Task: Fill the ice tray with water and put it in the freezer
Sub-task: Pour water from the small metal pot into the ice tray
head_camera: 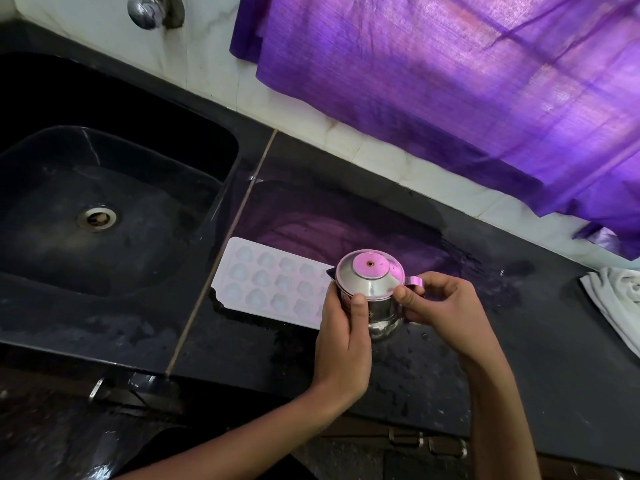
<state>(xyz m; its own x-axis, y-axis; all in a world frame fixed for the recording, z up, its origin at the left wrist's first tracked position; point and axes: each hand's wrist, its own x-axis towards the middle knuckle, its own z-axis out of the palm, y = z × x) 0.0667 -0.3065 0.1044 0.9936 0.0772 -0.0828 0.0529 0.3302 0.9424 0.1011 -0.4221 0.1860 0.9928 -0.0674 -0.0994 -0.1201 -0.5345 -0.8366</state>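
Both hands (391, 317) round jug (372, 292) (lidded)

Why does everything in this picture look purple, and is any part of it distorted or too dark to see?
Head view: daylight passes through the purple curtain and tints the ice tray, the jug lid and the wet counter, which mirrors it as a glare patch; the sink is very dark; the wide lens bends the counter's edges; both hands look sharp.

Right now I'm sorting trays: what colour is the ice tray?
White ice tray, tinted pink by the light; head view.
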